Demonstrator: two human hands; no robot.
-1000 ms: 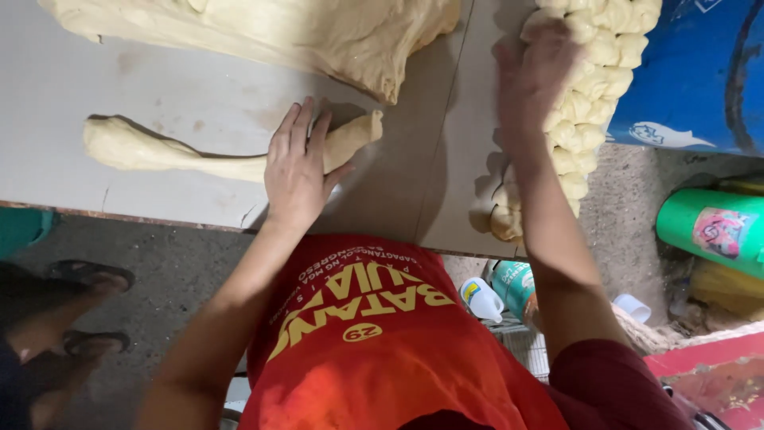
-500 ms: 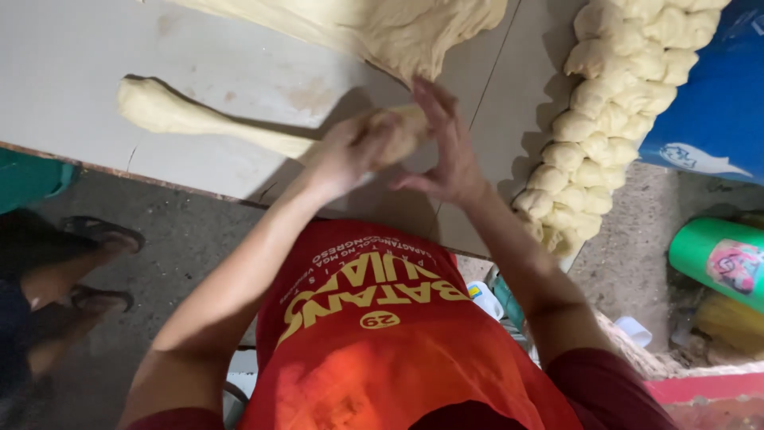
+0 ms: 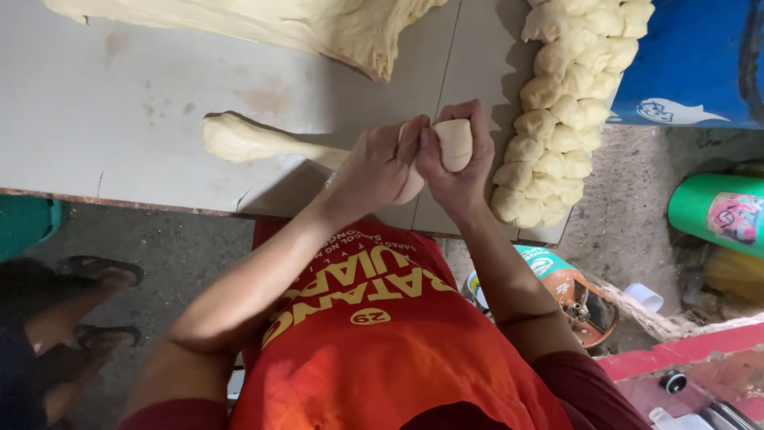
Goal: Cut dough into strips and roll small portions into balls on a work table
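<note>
1. Both hands meet over the near edge of the grey table (image 3: 119, 119) — the left hand (image 3: 374, 167) wraps the thick end of a dough rope (image 3: 247, 142), fingers curled tight round it.
2. The right hand (image 3: 458, 163) pinches a rounded dough lump (image 3: 455, 142) at that same end; the lump bulges up between thumb and forefinger.
3. Whether the lump is already torn free — hard to tell, the fingers hide the join.
4. The rope's thin tail lies flat on the table, off to the left.
5. A heap of dough balls (image 3: 557, 119) sits just right of the hands; a big dough mass (image 3: 318, 28) lies at the far side.
</note>
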